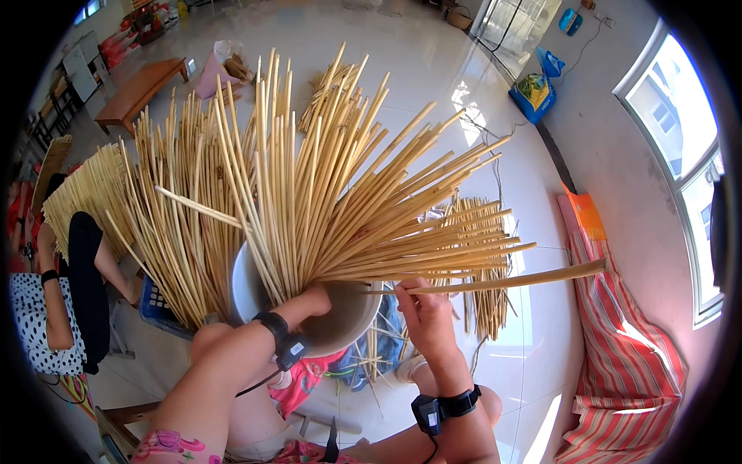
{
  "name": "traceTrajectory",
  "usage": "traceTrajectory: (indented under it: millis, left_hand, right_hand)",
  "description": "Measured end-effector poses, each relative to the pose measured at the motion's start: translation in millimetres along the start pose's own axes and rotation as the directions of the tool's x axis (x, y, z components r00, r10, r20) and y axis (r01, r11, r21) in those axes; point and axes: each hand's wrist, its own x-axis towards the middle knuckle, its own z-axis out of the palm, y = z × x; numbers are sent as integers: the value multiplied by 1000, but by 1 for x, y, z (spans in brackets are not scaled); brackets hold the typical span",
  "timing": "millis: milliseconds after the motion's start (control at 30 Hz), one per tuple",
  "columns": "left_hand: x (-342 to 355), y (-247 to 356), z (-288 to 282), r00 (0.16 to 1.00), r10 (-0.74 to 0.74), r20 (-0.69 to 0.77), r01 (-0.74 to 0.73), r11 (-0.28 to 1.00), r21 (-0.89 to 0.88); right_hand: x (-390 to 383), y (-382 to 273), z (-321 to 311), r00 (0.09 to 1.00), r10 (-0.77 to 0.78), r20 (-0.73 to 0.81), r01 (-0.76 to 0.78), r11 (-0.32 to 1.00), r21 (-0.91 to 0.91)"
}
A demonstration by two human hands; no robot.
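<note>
A tall bundle of straw-coloured reed stalks point(301, 193) fans out of a pale bucket point(353, 329) in front of my knees. My left hand point(313, 301) reaches inside the bucket, by the stalks' lower ends, and its fingers are hidden. Over the bucket's right side, my right hand point(425, 313) pinches a single reed stalk point(533, 280). That stalk lies nearly level, its thick end toward the striped cloth and its thin end above the bucket. Both wrists wear black straps with small devices.
A blue crate point(158, 305) holds more stalks at the left, beside a seated person point(58, 317). Cut stalks lie on the floor at right point(491, 301). Red-striped cloth point(626, 363) lies along the right wall; a wooden bench point(143, 89) stands far left.
</note>
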Motion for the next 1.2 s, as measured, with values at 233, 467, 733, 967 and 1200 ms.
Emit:
traceTrajectory:
  millis: [233, 467, 733, 967, 1200]
  left_hand:
    - [9, -24, 2, 943, 327, 57, -211, 722, -659]
    - [-53, 38, -51, 761, 642, -96, -597, 634, -492]
    - [-87, 59, -53, 619, 637, -460, -745, 662, -86]
    - [-84, 50, -52, 820, 502, -274, -506, 861, 61]
    - [-48, 5, -29, 894, 428, -131, -408, 900, 151]
  right_hand:
    - [-4, 16, 10, 955, 98, 281, -116, 992, 50]
    - [0, 17, 5, 955, 199, 219, -229, 965, 125]
    - [-1, 0, 17, 990, 138, 5, -138, 988, 64]
    - [-3, 3, -26, 911, 82, -404, -43, 993, 107]
    - [4, -3, -46, 813, 104, -573, 72, 958, 277]
